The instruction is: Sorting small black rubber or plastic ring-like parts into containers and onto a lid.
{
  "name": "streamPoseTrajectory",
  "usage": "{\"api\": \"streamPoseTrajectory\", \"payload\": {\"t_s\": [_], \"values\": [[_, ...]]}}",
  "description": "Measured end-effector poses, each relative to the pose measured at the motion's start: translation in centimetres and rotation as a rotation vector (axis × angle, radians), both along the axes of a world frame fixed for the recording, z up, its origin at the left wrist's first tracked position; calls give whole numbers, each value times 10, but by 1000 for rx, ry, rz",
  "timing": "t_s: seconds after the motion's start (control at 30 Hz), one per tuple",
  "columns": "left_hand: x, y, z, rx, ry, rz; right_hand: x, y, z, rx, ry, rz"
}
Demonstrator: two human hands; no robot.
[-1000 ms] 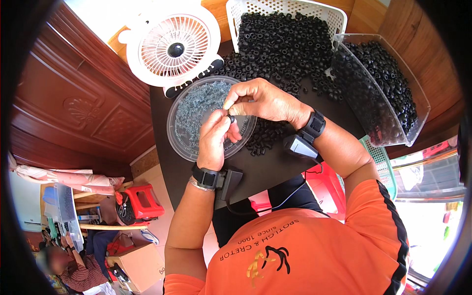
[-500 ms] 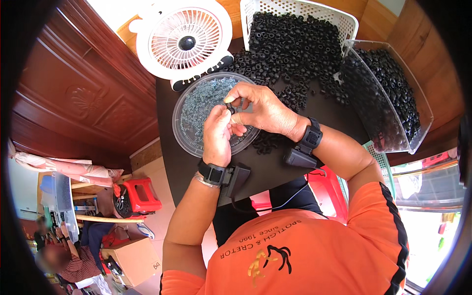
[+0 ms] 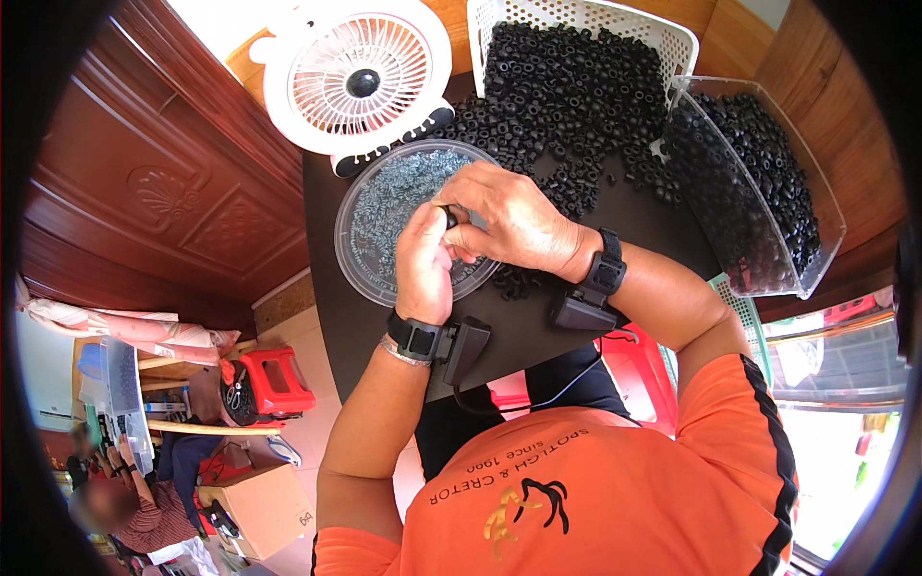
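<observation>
Both my hands meet above a round clear tub [image 3: 348, 252] that holds many small bluish metallic pieces [image 3: 384, 197]. Between the thumb and fingers of my left hand [image 3: 423, 269] is a small black ring-shaped part [image 3: 450, 219]. My right hand [image 3: 509, 216] pinches at the same part from the right, its fingertips partly hidden behind its own knuckles. Many like black parts [image 3: 576, 86] lie heaped on the dark table [image 3: 653, 240], spilling from a white perforated basket [image 3: 682, 48].
A white fan [image 3: 362, 84] stands at the back left. To the right, a clear bin [image 3: 826, 221] full of black parts leans by the table edge. Beyond the table at left are a red stool [image 3: 279, 379], a cardboard box [image 3: 259, 509] and another person [image 3: 144, 509].
My right hand has curled further over the black part and its fingers have drawn closer to my left fingertips. My left hand stays nearly in place.
</observation>
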State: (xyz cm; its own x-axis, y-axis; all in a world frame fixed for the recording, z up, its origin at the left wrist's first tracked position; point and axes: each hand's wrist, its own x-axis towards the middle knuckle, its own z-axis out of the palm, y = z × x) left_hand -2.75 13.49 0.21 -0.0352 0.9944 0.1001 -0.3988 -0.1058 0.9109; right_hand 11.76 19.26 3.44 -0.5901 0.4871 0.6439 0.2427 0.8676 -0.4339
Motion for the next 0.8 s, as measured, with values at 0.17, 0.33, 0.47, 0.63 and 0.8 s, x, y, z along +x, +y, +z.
{"api": "streamPoseTrajectory", "payload": {"t_s": [0.17, 0.33, 0.47, 0.63, 0.8], "values": [[-2, -3, 4, -19, -39, -104, 3, 6, -3, 53, 63, 1], [-5, -3, 2, -9, -26, -85, 1, 5, -3, 78, 48, 14], [-7, -3, -1, 3, 6, -99, 1, 4, -6, 148, 55, 41], [-4, -3, 0, 5, -12, -65, 0, 2, -3, 135, 71, 15], [-3, -5, 4, -23, -2, -15, 10, 10, 11, 300, 103, -130]]}}
